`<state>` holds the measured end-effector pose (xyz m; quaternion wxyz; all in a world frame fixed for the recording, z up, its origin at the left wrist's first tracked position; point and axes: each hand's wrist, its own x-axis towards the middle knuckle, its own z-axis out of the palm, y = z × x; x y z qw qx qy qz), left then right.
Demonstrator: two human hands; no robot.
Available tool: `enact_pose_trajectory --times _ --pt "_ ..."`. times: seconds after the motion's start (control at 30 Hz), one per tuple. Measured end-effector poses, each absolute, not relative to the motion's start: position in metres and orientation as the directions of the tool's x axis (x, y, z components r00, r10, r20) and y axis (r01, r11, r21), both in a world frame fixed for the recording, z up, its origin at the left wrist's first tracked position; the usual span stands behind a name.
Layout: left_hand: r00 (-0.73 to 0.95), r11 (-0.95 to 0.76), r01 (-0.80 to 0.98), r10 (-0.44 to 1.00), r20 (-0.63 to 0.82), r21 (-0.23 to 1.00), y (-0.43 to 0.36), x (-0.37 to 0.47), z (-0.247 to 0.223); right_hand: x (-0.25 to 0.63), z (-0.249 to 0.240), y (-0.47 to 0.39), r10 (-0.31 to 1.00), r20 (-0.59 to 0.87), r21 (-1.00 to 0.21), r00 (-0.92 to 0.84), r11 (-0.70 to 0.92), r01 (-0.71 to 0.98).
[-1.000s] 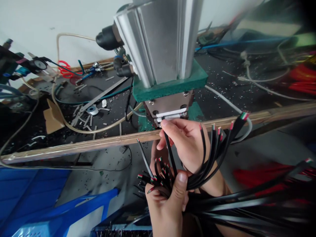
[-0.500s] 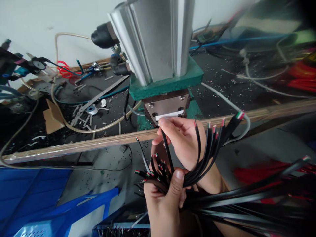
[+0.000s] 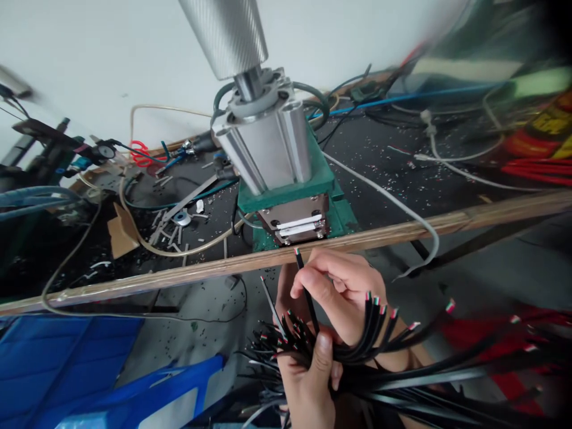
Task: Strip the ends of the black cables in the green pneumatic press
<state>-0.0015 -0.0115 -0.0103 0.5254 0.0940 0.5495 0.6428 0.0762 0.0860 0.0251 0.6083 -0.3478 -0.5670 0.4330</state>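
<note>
My left hand (image 3: 308,372) is wrapped round a thick bundle of black cables (image 3: 295,333), its thumb pressed across them. Many of their cut ends show red, green and white cores. Between the thumb and fingers of my right hand (image 3: 342,292) is one black cable (image 3: 305,286), standing up from the bundle. Its tip sits just below the front edge of the bench, apart from the machine. Several more cable ends curve up beside my right wrist. Above stands a small press (image 3: 272,146) with a silver cylinder, a green base and a slotted metal die (image 3: 297,220) at its front.
The black bench (image 3: 379,196) has a wooden front edge and is strewn with tiny scraps. Left of the press lie a tape roll (image 3: 182,218), a cardboard piece (image 3: 122,231) and hoses. A grey cable (image 3: 388,199) hangs over the edge. A blue plastic stool (image 3: 179,381) stands below.
My right hand has drawn the cable back from the press die, down toward me. The view has shifted so that more of the press top shows. My left hand keeps its hold on the bundle.
</note>
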Motion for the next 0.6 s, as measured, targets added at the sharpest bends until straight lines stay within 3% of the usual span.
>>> enact_pose_trajectory --times 0.17,0.4,0.6 --pt "-0.378 0.177 -0.560 0.815 -0.440 0.809 -0.011 0.000 -0.010 0.076 0.022 0.084 0.948 0.317 -0.934 -0.009 0.311 -0.179" --pt "-0.421 0.120 -0.607 0.789 -0.446 0.785 -0.016 -0.003 -0.023 0.081 0.021 0.089 0.910 0.410 -0.890 -0.064 0.384 -0.245" --pt "-0.404 0.130 -0.584 0.809 -0.426 0.801 -0.015 -0.011 -0.023 0.084 0.001 0.084 0.908 0.268 -0.775 -0.321 0.005 -0.632"
